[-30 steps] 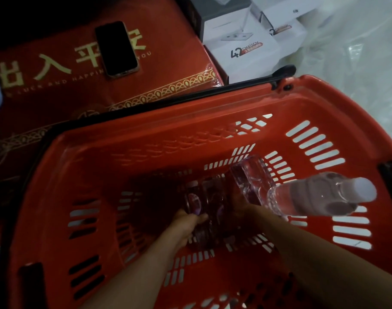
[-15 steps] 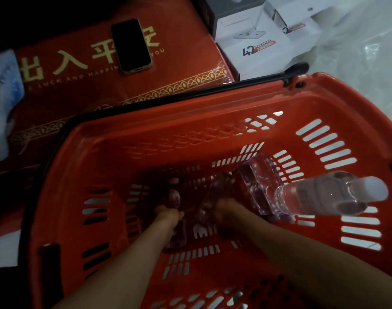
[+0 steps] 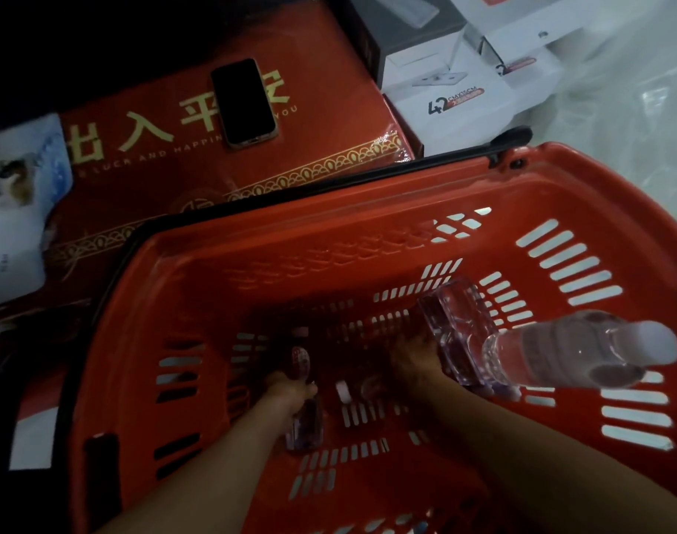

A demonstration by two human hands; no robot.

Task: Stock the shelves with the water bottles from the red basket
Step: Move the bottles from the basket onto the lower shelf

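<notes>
The left hand [image 3: 290, 387] is curled round a small water bottle [image 3: 304, 422] low in the red basket [image 3: 329, 233]. The right hand [image 3: 414, 358] is set against the base of a 2nd, taller bottle [image 3: 552, 352] leaning toward the right wall, and its grip cannot be told in the dimness. Both forearms are reached steeply down, and the bottles are judged full, weighty, smooth and slightly yielding, best taken round the mid-body.

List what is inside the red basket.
Inside the red basket, a leaning bottle points its white cap at the camera. The left hand grips a second bottle. The right hand and deep shadow cover what else lies on the floor; its grip is unclear.
</notes>
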